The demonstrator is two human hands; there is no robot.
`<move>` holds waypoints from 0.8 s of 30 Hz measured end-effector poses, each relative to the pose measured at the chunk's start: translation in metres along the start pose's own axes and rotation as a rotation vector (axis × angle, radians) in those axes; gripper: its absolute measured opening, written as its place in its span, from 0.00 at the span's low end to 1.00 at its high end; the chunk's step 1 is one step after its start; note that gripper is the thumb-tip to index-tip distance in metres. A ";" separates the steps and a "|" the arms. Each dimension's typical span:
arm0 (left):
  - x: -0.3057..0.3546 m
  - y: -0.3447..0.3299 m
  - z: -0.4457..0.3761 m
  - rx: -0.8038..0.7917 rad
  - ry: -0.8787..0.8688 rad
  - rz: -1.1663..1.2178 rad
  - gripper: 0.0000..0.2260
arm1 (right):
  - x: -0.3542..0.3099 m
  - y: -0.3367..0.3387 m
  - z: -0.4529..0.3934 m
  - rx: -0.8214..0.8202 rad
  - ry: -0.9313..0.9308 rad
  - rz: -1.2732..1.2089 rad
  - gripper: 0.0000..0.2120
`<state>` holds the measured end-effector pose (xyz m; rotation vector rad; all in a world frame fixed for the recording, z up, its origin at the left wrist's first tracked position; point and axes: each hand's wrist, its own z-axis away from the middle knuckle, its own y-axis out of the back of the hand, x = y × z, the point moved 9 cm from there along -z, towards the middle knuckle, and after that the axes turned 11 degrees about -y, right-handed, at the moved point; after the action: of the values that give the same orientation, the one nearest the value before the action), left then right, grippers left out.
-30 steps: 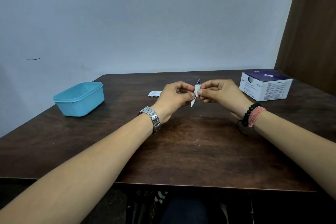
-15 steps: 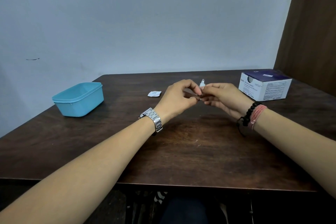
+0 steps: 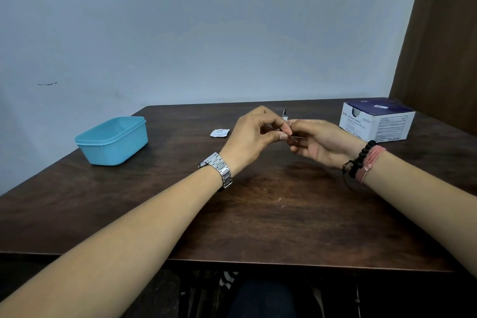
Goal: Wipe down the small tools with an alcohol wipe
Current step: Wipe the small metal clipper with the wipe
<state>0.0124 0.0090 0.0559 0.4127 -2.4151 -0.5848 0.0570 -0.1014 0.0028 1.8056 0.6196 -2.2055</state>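
Observation:
My left hand [image 3: 254, 134] and my right hand [image 3: 321, 143] meet just above the middle of the dark wooden table [image 3: 258, 214]. A small metal tool [image 3: 284, 112] pokes up behind the fingertips, with a bit of the white alcohol wipe [image 3: 287, 119] right under its tip. A thin metal strip [image 3: 298, 139] runs between the two hands. My left thumb and forefinger pinch that strip. The fingers of my right hand curl round the wipe and the rest of the tool, which they hide.
A light blue plastic container [image 3: 113, 140] with its lid on stands at the left. A torn white sachet [image 3: 219, 133] lies behind my left hand. A white and purple box of alcohol swabs [image 3: 376, 122] sits at the back right, near a brown panel [image 3: 444, 41].
The wipe-wrapped tool stood upright between my fingertips a second ago. Both hands have sunk slightly, and my left hand now pinches a thin metal strip lying across between them.

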 end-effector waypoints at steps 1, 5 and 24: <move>0.000 0.001 0.000 0.009 0.007 0.026 0.08 | 0.000 -0.001 0.000 -0.009 0.004 0.002 0.04; -0.001 0.000 0.000 0.015 0.041 0.150 0.09 | 0.000 -0.004 0.003 -0.037 0.022 -0.010 0.05; 0.001 0.026 0.000 0.230 -0.024 -0.101 0.02 | -0.008 0.006 0.001 0.006 0.089 -0.108 0.05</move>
<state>0.0074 0.0304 0.0689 0.6307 -2.5050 -0.3566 0.0606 -0.1078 0.0097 1.9249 0.7463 -2.2063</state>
